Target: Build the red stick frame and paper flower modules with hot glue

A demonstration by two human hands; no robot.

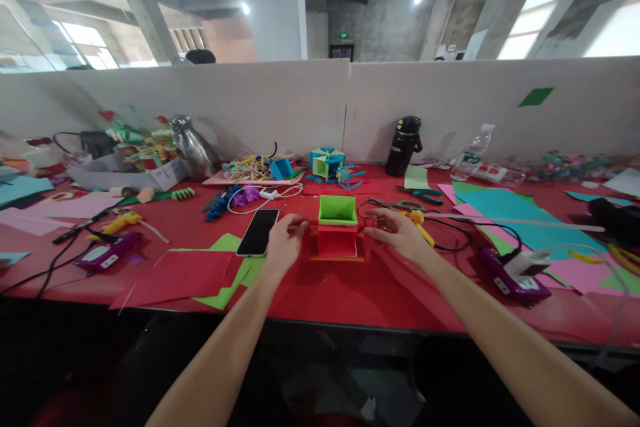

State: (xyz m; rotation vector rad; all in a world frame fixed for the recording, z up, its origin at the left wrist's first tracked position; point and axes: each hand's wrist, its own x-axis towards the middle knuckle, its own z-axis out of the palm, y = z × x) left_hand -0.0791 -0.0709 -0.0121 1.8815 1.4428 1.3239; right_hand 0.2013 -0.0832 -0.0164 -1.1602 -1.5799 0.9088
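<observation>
A folded-paper piece stands in front of me: a bright green open box (338, 211) sits above a red paper box (337, 241), with an orange strip along the bottom. To its left, my left hand (287, 240) has loosely bent fingers and seems to hold nothing. On the other side, my right hand (397, 233) points its parted fingers and thumb at the boxes. Both hands' fingertips are close to the paper; contact is not clear. Below lies a red sheet (350, 300) along the table edge.
A phone (258, 232) and red paper sheets (187, 275) lie left of my left hand. Beyond my right hand are a yellow-handled glue gun (423, 225) and cables. A black bottle (404, 147), blue paper lantern (327, 163) and steel jug (191, 147) stand near the partition (260, 107).
</observation>
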